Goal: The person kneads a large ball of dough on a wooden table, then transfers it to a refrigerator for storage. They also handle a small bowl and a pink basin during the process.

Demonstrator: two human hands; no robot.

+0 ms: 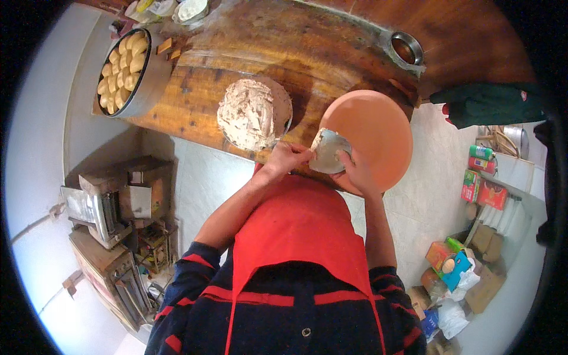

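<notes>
The person stands at the near edge of a wooden desk (pixel 248 35), wearing a red apron (pixel 299 236) over a dark top with red stripes. Both hands hold one pale piece of dough (pixel 329 151) just over the desk's near edge, in front of the apron. The left hand (pixel 288 157) grips the dough's left side, its fingers (pixel 305 152) closed on it. The right hand (pixel 355 171) cups the dough from below and from the right, its fingers (pixel 344 157) curled against it.

Behind the dough, touching the right hand, an orange round bowl (pixel 378 127) tilts at the near edge of the desk. Just left of it, a metal bowl (pixel 286 103) holds a large heap of dough (pixel 248 115), close to the left hand. At the desk's far left corner sits a round metal tray (pixel 151 77) filled with rows of yellow buns (pixel 121 68). A small metal cup (pixel 407 48) stands near the far right edge. A metal machine (pixel 109 207) stands on the floor to the left.
</notes>
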